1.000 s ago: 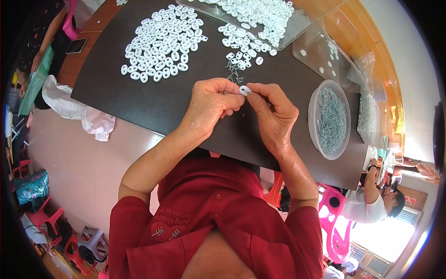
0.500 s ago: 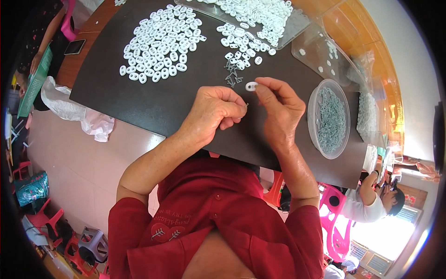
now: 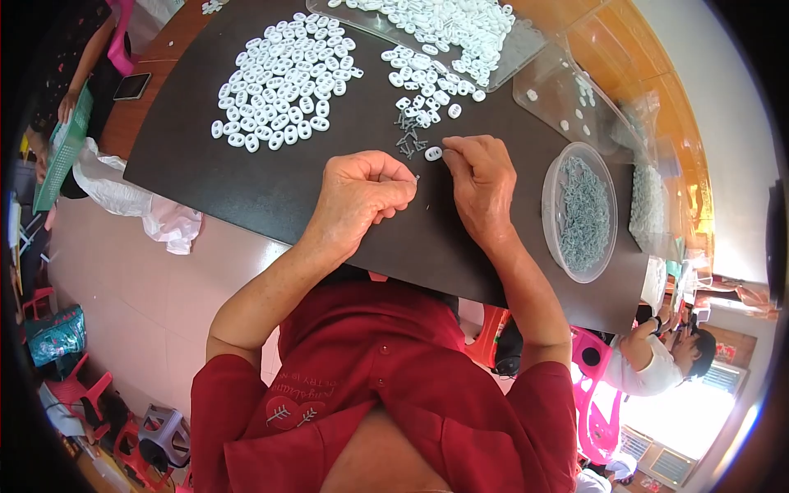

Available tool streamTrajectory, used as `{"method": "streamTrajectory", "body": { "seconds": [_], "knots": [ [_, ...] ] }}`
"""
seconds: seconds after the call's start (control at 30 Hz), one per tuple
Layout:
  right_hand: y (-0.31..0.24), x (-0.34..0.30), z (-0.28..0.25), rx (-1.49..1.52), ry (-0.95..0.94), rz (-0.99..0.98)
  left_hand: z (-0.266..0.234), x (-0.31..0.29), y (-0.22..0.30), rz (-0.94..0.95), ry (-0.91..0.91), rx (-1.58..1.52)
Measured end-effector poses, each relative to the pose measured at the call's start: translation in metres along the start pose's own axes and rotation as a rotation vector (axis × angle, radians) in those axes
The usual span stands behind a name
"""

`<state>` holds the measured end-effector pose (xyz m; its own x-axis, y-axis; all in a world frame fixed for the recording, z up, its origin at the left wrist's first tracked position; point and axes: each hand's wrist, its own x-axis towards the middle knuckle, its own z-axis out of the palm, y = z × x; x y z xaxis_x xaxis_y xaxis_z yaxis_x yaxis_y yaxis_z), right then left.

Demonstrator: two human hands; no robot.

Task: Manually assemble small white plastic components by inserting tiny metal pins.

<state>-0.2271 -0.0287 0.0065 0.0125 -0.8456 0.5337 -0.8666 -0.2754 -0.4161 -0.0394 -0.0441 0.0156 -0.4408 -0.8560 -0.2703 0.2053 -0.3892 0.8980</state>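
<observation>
My left hand (image 3: 370, 193) is closed in a pinch above the dark table. A tiny pale tip, perhaps a screw's, shows at its fingertips; the rest is hidden. To its right, the thumb and forefinger of my right hand (image 3: 483, 185) are at the end of a white oval plastic piece with two holes (image 3: 433, 154) and seem to grip its edge. Just beyond that piece lies a little heap of grey screws (image 3: 408, 138). Several loose white pieces (image 3: 427, 80) are scattered behind the screws.
A wide group of white oval pieces (image 3: 283, 86) covers the table's far left. At the back stands a clear tray (image 3: 394, 31) heaped with more. On the right are a round tub of screws (image 3: 585, 215) and a clear lid-like tray (image 3: 546, 94). Other people sit at both sides.
Both hands have shifted a little left. The white oval piece has moved left with my right fingertips, closer to the screw heap. My hands are slightly farther apart.
</observation>
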Motion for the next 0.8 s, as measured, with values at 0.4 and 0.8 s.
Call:
{"method": "streamTrajectory", "body": {
  "seconds": [0.4, 0.8],
  "knots": [
    [-0.049, -0.008, -0.017, 1.029, -0.189, 0.643, 0.008, -0.009, -0.007, 0.157, 0.029, 0.037],
    [-0.057, -0.006, -0.027, 0.988, -0.033, 0.668, 0.009, -0.012, -0.009, 0.379, 0.058, 0.088]
  ]
}}
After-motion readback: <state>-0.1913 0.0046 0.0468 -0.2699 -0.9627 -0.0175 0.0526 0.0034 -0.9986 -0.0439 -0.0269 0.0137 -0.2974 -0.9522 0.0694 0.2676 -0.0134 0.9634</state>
